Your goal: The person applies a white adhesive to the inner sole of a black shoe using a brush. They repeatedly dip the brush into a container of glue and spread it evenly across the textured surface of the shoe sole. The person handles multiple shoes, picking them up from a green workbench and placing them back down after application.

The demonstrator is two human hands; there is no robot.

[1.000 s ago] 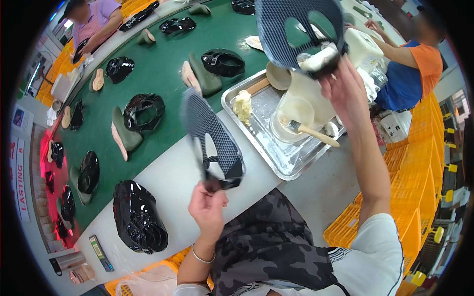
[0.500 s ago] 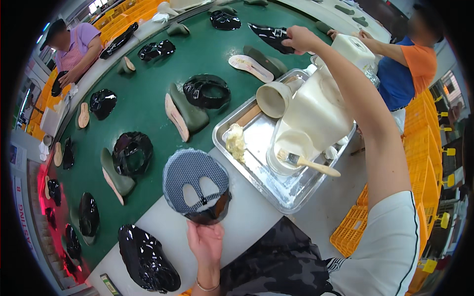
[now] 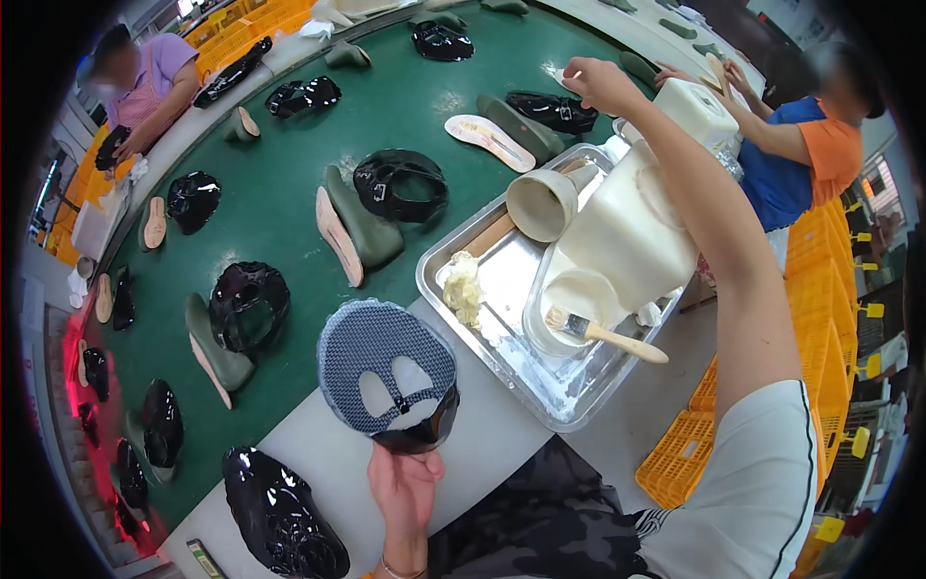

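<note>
The long green conveyor belt [image 3: 289, 164] is running across most of the view, carrying green shoe lasts and glossy black shoe uppers in loose rows, with a pale grey table edge [image 3: 318, 463] lying along its near side. On that near edge, toward the right, a shallow rectangular metal tray [image 3: 569, 405] is sitting with one corner hanging over the table's edge; it is holding a large white plastic jug [image 3: 627, 232], a round white tub, a wooden-handled brush [image 3: 603, 335] resting across the tub's rim, and a lump of pale paste [image 3: 463, 288] at the tray's far-left corner.

The person's right arm is stretching long and nearly straight over the tray and jug, the right hand [image 3: 596, 82] reaching the belt's far side near a black upper [image 3: 550, 108]; the fingers are curling downward, and I cannot tell whether they are gripping anything.

The left hand [image 3: 405, 487] is rising from the table's near edge, forearm upright, fingers pinched closed on the bottom of a round grey mesh shoe upper piece with two white cut-outs [image 3: 386, 372], holding it up flat, facing the person, above the seam between table and belt, just left of the tray.

Bare grey table is lying around the left wrist; a shiny black upper [image 3: 280, 521] is crowding the near-left corner. Open green belt is showing between the rows.
</note>
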